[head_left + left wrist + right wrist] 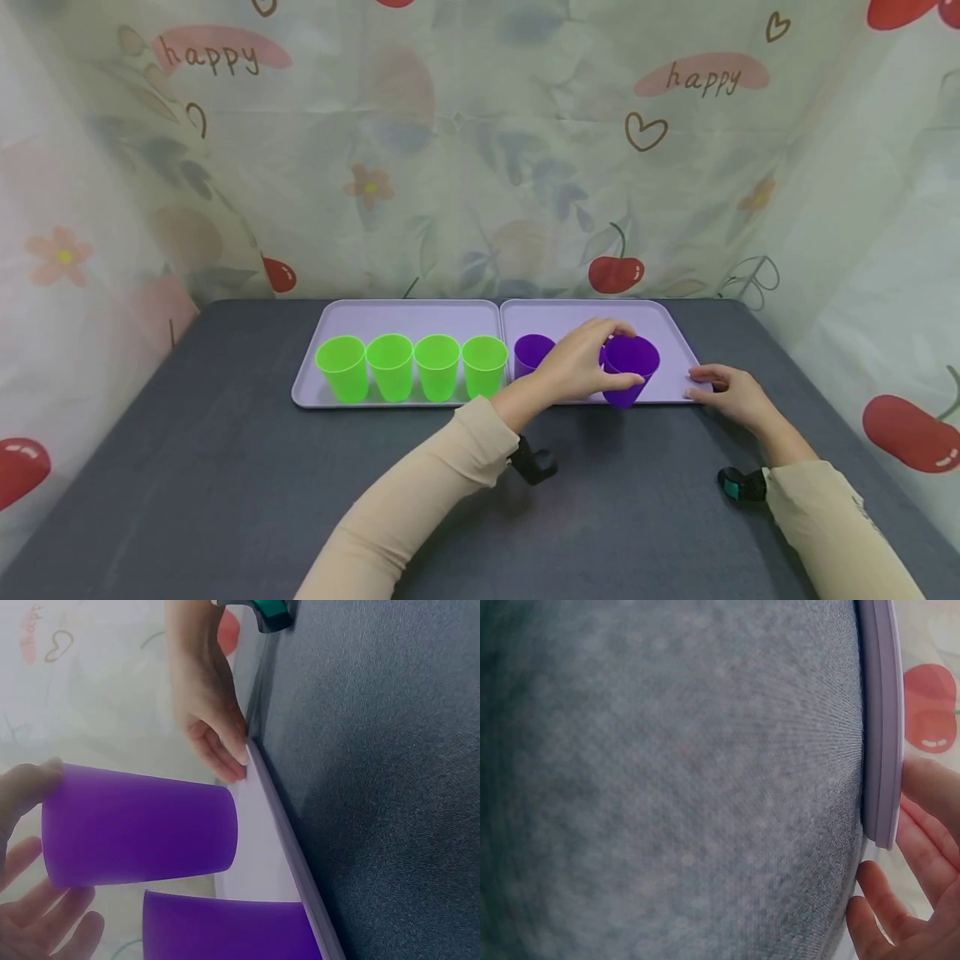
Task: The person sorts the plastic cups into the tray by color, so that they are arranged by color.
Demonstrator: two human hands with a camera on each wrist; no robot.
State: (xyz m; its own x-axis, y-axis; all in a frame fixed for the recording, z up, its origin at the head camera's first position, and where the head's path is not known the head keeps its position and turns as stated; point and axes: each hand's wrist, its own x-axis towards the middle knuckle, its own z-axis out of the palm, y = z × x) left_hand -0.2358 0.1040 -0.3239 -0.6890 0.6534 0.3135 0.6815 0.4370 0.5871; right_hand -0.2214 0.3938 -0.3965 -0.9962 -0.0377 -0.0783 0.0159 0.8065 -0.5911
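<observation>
My left hand [581, 362] holds a purple cup [630, 358] near its rim, thumb on the near side and fingers across the far side. In the left wrist view that cup [142, 825] is raised above the right-hand lilac tray [678, 346]. Another purple cup [532, 352] stands on the tray, partly hidden behind my left hand. A purple sliver shows between my hand and the held cup. My right hand [738, 400] touches the tray's front right corner with thumb and fingertips; in the right wrist view its lower fingers [885, 900] lie beyond the tray's end.
A second lilac tray [412, 312] adjoins on the left, with a row of several bright green cups [390, 367] standing along its front. The dark grey tabletop [225, 483] extends in front. A patterned curtain [450, 167] encloses the back and sides.
</observation>
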